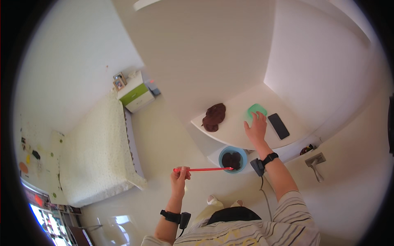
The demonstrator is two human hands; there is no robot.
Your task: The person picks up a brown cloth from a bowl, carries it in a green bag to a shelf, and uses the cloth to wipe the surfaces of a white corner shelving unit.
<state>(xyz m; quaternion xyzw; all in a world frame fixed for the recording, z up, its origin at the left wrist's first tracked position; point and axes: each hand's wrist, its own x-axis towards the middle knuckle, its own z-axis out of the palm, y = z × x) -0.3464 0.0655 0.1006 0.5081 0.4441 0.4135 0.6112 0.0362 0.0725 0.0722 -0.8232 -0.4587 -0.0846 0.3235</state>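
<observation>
The person's left hand (180, 173) is holding a long thin red stick (203, 169) by one end, its grip closing in a fist around that end. The stick is lying nearly level, and its far tip is reaching over the rim of a round light-blue bowl (233, 159) that is holding dark brown lumps. The bowl is sitting on a lower white ledge just under the curved edge of the white counter (230, 131).

The right hand (256, 128) is resting flat on the counter with its grip spread, the fingertips touching the near edge of a mint-green rounded pad (257, 109). Just beside that hand, toward the person's right, a black flat phone (278, 126) is lying on the counter. On the other side of the hand, well apart from it, a dark brown lumpy mass (214, 116) is sitting near the counter's front edge.

Both wrists are wearing black straps with small black units attached.

Off to the person's left, a bed with a cream textured cover (96, 151) is standing along the wall, with a white and green bedside cabinet (135, 95) at its head.
</observation>
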